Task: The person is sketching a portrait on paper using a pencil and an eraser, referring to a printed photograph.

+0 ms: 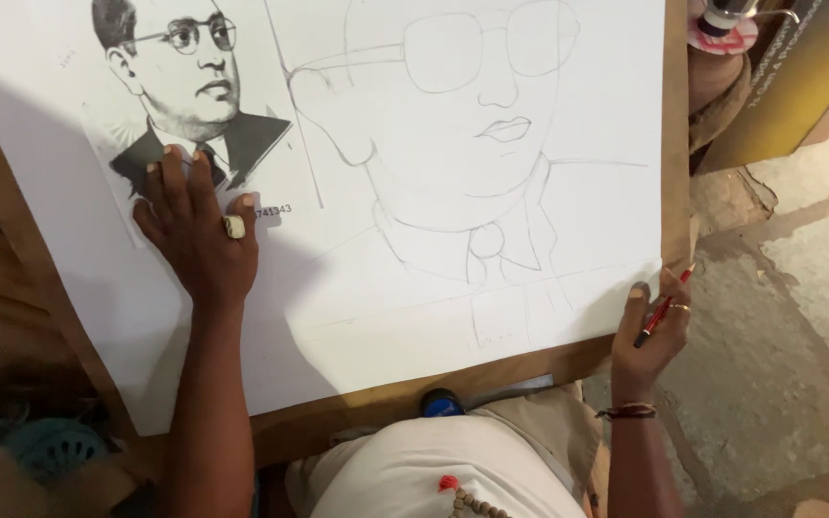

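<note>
Here, left hand [194, 235] spread flat, grip released, pinning the reference print [184, 86] against the drawing sheet [453, 278] — keeps it from sliding. Right hand [650, 331] curled at the board's [674, 144] lower corner, grip clenched on a red pencil [662, 309] — steadying the edge, tip up, clear of the sketch.

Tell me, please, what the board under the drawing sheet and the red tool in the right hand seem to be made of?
The flat brown drawing board looks like wood or hardboard: matte, even brown, with thin straight edges. The slim red pencil in the right hand is probably painted wood with a slight sheen, though it could be a plastic pen; too small to tell.
</note>
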